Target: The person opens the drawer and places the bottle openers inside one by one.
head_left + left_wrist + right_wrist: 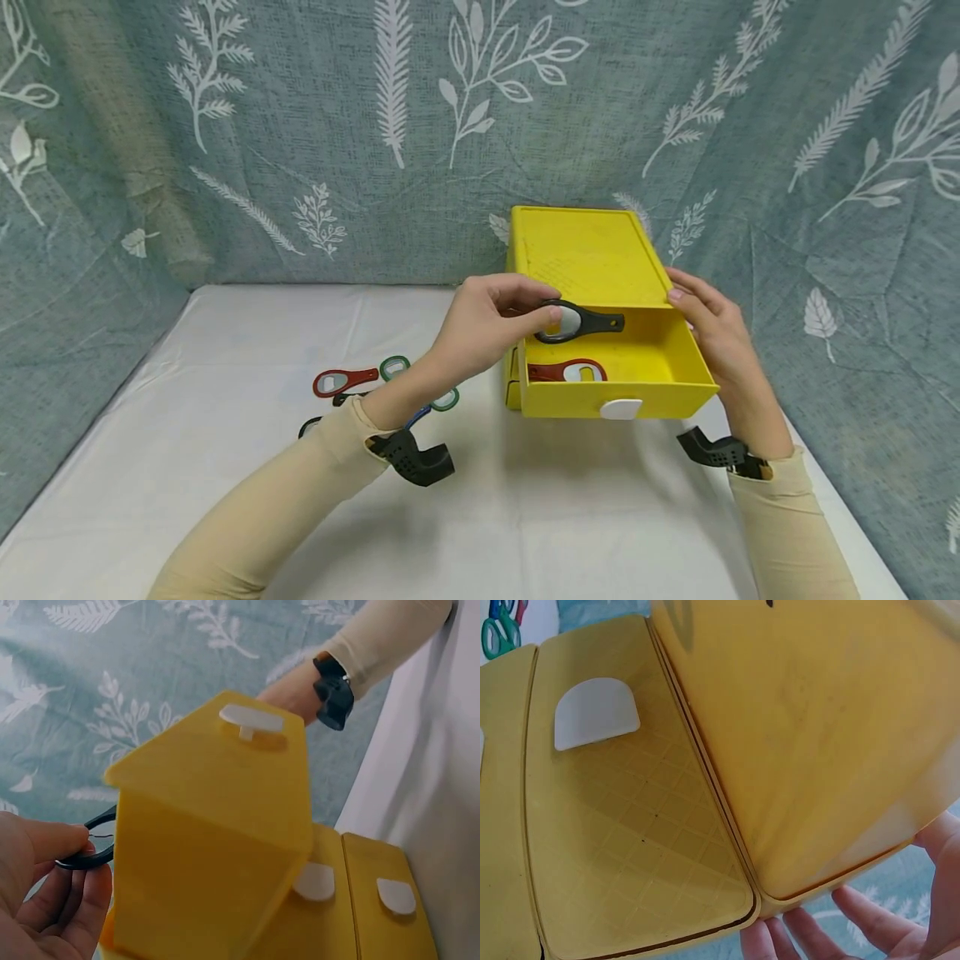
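My left hand pinches a black bottle opener by its ring end, between thumb and fingers, above the pulled-out top drawer of a yellow drawer box. Inside that drawer lies a red bottle opener near the front wall. In the left wrist view the drawer front hides much of the black bottle opener. My right hand rests against the box's right side, its thumb near the top front edge. The right wrist view shows its fingertips touching the box's edge, fairly straight.
Several bottle openers lie on the white table left of the box, among them a red one and a green one; my left forearm partly covers them. Lower drawers with white handles are closed. A leaf-patterned cloth hangs behind.
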Demonstrator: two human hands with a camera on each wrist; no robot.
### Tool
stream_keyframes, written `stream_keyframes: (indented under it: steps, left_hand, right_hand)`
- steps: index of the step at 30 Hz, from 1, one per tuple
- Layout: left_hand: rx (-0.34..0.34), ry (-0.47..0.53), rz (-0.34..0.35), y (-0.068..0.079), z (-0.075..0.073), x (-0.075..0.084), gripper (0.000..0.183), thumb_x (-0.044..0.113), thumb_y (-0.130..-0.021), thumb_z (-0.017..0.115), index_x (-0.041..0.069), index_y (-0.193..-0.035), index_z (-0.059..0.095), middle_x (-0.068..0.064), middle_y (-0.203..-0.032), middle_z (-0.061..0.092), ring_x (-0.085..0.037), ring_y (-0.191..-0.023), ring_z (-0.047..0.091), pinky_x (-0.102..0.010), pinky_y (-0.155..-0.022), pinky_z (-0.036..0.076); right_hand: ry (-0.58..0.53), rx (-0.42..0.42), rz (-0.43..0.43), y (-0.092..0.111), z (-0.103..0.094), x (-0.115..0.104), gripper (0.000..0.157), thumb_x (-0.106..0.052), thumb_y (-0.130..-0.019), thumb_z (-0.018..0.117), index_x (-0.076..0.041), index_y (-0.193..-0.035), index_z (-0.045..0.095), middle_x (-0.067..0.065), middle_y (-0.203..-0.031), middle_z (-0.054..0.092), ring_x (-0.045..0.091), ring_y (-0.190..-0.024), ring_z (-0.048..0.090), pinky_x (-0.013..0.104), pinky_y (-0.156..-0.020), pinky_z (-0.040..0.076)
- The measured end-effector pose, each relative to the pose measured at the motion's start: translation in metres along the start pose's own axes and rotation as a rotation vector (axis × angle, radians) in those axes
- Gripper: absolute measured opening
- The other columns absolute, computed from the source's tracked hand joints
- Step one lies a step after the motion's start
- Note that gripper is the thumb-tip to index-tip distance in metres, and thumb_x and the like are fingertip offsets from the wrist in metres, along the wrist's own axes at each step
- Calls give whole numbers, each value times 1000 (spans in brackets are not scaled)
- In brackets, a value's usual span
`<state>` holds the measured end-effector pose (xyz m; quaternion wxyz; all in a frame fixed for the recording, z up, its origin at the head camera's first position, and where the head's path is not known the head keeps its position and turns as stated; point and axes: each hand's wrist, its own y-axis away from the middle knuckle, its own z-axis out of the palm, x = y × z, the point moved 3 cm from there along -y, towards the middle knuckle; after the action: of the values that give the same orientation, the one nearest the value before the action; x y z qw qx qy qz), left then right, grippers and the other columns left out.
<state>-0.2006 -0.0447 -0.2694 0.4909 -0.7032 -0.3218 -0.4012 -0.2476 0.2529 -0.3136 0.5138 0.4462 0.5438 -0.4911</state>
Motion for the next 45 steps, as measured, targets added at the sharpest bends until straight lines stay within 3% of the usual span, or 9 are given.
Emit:
stream_keyframes:
  steps: [7, 10, 16, 22, 29, 37, 45]
  left_hand:
    - [-98, -39, 107, -9, 15, 6, 42, 13, -89, 75, 2, -129, 64, -7, -117, 68, -19, -100, 66, -29, -83, 54]
    - [-101, -90, 162, -8, 14, 8, 44, 11, -89, 75, 1, -130, 62, -11, -122, 65, -20, -104, 65, -28, -86, 53]
    - [-32, -120, 213, 0, 0, 10, 30, 7, -90, 73, -1, -118, 68, -12, -114, 68, -12, -96, 66, -29, -82, 54]
    - [36, -95, 191, 19, -28, 10, 29, 7, -91, 72, 4, -120, 68, -9, -114, 68, -14, -98, 65, -32, -85, 54]
    - [68, -77, 120, 45, -65, -9, 26, 5, -91, 71, 6, -117, 70, -5, -112, 69, -21, -101, 65, -38, -86, 54]
    - [60, -147, -87, 82, -98, -35, 25, 13, -91, 73, 11, -116, 72, -5, -114, 69, -22, -101, 66, -33, -83, 54]
    - [66, -232, -225, 130, -138, -59, 26, 18, -92, 73, 8, -115, 71, -6, -114, 69, -20, -101, 66, -29, -83, 54]
  right_hand:
    - [-3, -3, 1, 0, 1, 1, 52, -30, -99, 62, -18, -147, 47, 9, -140, 46, 24, -116, 54, 28, -83, 53]
    - [-8, -5, -3, 0, 1, 1, 52, -30, -99, 62, -18, -147, 48, 9, -140, 46, 24, -116, 54, 28, -84, 53]
    - [1, 2, -14, 1, 0, 0, 52, -30, -99, 62, -18, -147, 48, 9, -140, 46, 25, -117, 53, 27, -83, 53]
    - [-7, 0, -8, 0, 1, 0, 52, -29, -99, 62, -17, -148, 47, 9, -141, 46, 25, -118, 51, 27, -84, 53]
    - [1, 7, 3, 1, -1, 0, 52, -30, -99, 63, -18, -147, 47, 8, -141, 46, 23, -116, 53, 26, -83, 53]
    - [11, 8, -3, 0, 0, 0, 53, -31, -99, 63, -18, -147, 48, 8, -140, 47, 23, -115, 54, 26, -83, 53]
    - [19, 33, -8, 0, 0, 1, 52, -31, -98, 63, -18, -146, 49, 9, -139, 48, 23, -112, 55, 26, -82, 53]
